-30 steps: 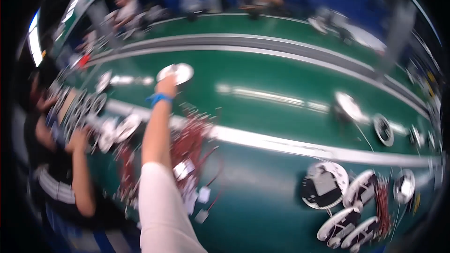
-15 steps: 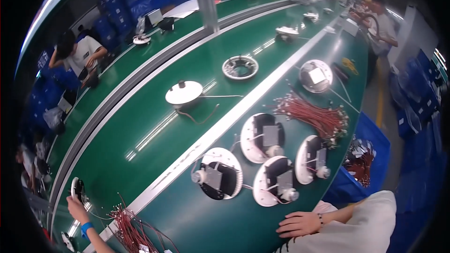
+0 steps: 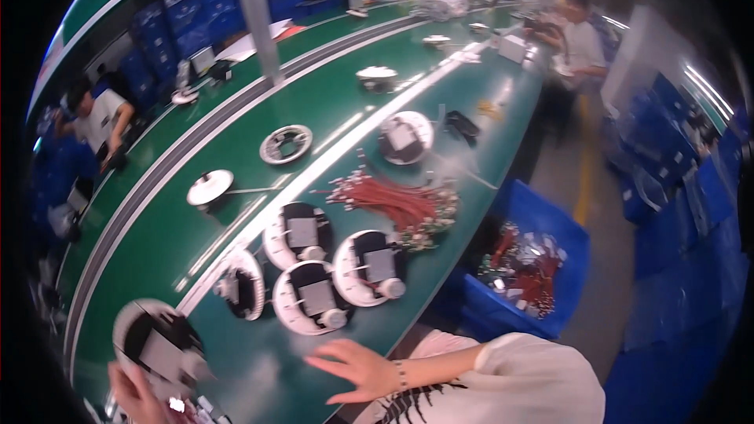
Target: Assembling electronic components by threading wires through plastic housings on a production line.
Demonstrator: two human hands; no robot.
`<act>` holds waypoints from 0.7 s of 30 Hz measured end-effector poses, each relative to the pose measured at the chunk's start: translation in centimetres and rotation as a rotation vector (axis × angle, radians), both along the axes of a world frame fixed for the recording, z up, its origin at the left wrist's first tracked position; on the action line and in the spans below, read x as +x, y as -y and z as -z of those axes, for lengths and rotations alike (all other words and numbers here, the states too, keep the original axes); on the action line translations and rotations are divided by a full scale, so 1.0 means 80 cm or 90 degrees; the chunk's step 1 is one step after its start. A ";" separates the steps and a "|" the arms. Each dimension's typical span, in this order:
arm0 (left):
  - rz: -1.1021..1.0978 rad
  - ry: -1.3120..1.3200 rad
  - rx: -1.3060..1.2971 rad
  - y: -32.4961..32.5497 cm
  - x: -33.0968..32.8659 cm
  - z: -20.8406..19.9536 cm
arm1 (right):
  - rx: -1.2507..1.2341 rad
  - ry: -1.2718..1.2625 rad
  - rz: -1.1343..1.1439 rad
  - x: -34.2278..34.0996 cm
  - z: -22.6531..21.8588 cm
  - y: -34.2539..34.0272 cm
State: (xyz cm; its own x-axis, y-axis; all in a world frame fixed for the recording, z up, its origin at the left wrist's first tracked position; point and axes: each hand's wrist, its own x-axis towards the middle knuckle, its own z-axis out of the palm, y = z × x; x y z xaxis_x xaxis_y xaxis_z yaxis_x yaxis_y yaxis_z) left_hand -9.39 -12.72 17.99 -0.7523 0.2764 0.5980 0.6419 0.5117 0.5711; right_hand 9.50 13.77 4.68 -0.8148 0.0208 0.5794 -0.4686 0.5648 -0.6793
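Note:
At the near left, my left hand (image 3: 135,394) is closed on a round white-and-black unit (image 3: 153,345) with a grey box and a small pale cylinder on its back; motion blurs it, and it is tilted. My right hand (image 3: 357,371) is over the near edge of the green bench (image 3: 263,373), fingers spread, holding nothing. Beyond that hand sit several similar units, including a nearest one (image 3: 312,298), a right one (image 3: 369,268), a rear one (image 3: 298,235) and a left one (image 3: 241,286) tipped more on its side.
Behind those units lies a bundle of red wires (image 3: 389,198), with another round unit (image 3: 406,138) farther back. The green belt (image 3: 149,259) carries a white disc (image 3: 210,187) and a ring-shaped piece (image 3: 286,144). A blue bin (image 3: 569,255) of wired parts stands right. Co-workers sit farther off.
My left hand has brought the round unit from the belt at far left toward the bench. My right hand has lifted from resting flat and spread its fingers. The view has swung right.

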 end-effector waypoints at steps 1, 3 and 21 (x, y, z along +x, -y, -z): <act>0.069 0.141 -0.085 -0.022 0.026 0.014 | 0.020 -0.082 0.082 -0.006 -0.021 -0.004; -0.009 0.170 -0.272 -0.066 0.095 0.030 | 0.066 -0.153 0.142 -0.013 -0.052 -0.006; 0.067 0.546 0.159 -0.081 0.195 0.164 | 0.141 -0.265 -0.185 -0.049 0.027 0.062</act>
